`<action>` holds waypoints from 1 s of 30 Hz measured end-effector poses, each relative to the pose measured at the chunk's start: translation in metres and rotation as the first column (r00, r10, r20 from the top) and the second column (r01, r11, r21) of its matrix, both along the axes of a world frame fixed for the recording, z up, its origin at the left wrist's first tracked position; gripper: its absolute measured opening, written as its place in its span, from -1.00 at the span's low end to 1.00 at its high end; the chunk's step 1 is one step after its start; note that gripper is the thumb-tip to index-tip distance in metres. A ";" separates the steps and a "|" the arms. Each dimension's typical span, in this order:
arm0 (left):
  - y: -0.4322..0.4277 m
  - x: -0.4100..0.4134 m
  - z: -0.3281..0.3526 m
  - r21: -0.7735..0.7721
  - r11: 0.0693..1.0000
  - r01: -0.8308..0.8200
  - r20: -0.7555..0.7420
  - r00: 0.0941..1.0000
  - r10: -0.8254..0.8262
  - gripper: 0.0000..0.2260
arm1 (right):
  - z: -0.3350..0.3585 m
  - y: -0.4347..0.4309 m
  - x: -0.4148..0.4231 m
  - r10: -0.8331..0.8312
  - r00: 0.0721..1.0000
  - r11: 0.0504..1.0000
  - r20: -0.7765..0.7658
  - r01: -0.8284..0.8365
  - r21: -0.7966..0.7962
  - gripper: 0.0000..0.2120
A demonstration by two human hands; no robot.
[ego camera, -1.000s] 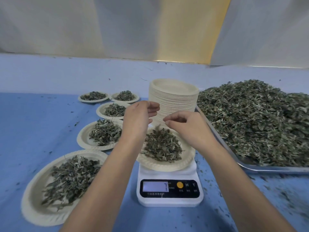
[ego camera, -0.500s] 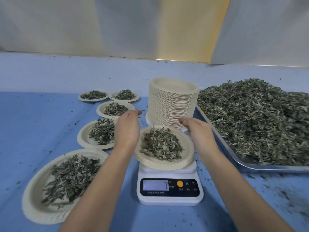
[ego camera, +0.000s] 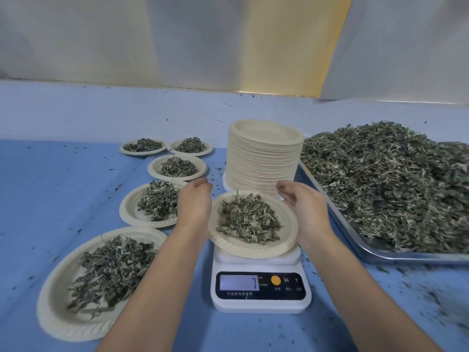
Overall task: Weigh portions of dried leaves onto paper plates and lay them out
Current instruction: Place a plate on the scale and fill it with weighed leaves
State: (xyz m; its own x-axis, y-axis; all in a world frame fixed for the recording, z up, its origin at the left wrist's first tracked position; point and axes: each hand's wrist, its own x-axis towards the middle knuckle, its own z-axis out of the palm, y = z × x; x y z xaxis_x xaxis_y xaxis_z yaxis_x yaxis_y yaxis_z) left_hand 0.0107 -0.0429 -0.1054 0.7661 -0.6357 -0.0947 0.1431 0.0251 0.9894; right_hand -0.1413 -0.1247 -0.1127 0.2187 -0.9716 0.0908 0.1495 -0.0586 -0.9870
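A paper plate (ego camera: 253,250) heaped with dried leaves (ego camera: 248,219) sits on a white digital scale (ego camera: 261,301) whose display shows 7. My left hand (ego camera: 195,201) lies against the plate's left rim, fingers relaxed and pointing away from me. At the right rim, my right hand (ego camera: 304,207) has its palm turned inward and its fingers loosely curved. Neither hand holds leaves. I cannot tell whether the fingers reach under the rim.
A tall stack of empty paper plates (ego camera: 264,158) stands just behind the scale. A metal tray (ego camera: 375,252) piled with loose dried leaves (ego camera: 393,179) fills the right side. Several filled plates lie in a row to the left, the nearest plate (ego camera: 58,313) at front left.
Both hands came down from above the pile, where they were dropping leaves, and spread apart to the plate's left and right rims. The scale still reads 7.
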 end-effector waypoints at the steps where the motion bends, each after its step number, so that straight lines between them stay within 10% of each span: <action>1: 0.001 0.002 0.001 -0.014 1.000 -0.012 -0.053 0.999 0.011 -0.67 | 0.002 0.000 0.000 -0.005 0.999 1.000 0.035 0.004 0.012 -0.74; 5: 0.006 0.014 0.009 -0.066 0.996 0.067 -0.294 0.952 -0.084 -0.66 | 0.011 0.005 0.005 -0.020 0.998 1.000 0.052 0.019 0.002 -0.74; 15: 0.038 0.077 0.036 -0.036 0.991 0.129 -0.213 0.968 -0.134 -0.72 | 0.037 0.019 0.067 0.107 0.994 0.993 0.021 -0.106 -0.043 -0.72; 22: 0.063 0.163 0.037 -0.089 0.968 -0.235 -0.179 0.960 0.216 -0.63 | 0.033 0.036 0.124 0.237 0.963 0.967 -0.126 -0.246 -0.062 -0.77; 30: 0.044 0.213 -0.002 -0.020 0.684 -0.729 -0.230 0.669 0.707 -0.66 | 0.031 0.053 0.199 0.335 0.906 0.924 -0.259 -0.369 -0.095 -0.78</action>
